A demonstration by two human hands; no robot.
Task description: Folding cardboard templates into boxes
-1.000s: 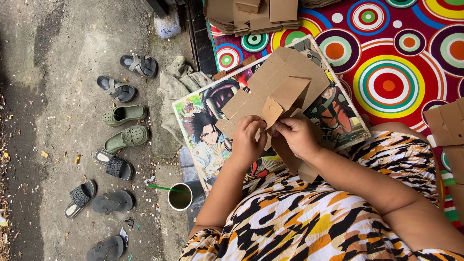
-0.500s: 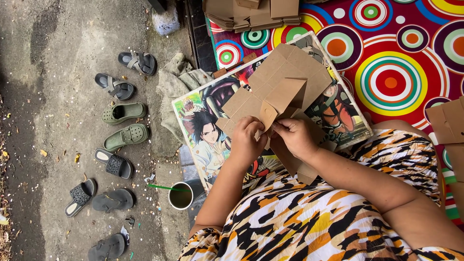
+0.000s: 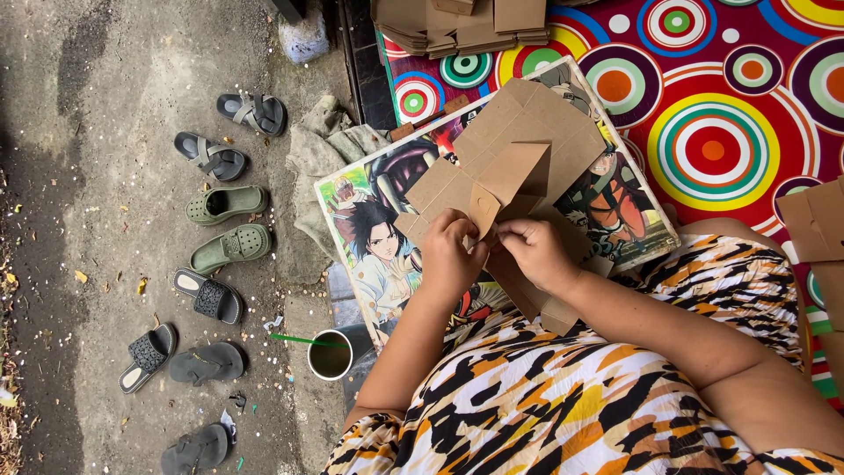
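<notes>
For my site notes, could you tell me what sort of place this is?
Probably the doorstep of a home, used for handwork: pairs of sandals lie on the bare concrete ground, beside a bright circle-patterned mat with stacked cardboard pieces.

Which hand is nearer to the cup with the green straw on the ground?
The left hand. It holds the brown cardboard piece, up and to the right of the cup. The right hand grips the same cardboard farther right, beyond the left hand.

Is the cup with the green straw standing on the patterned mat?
No, the cup stands on the bare concrete ground, left of the mat.
</notes>
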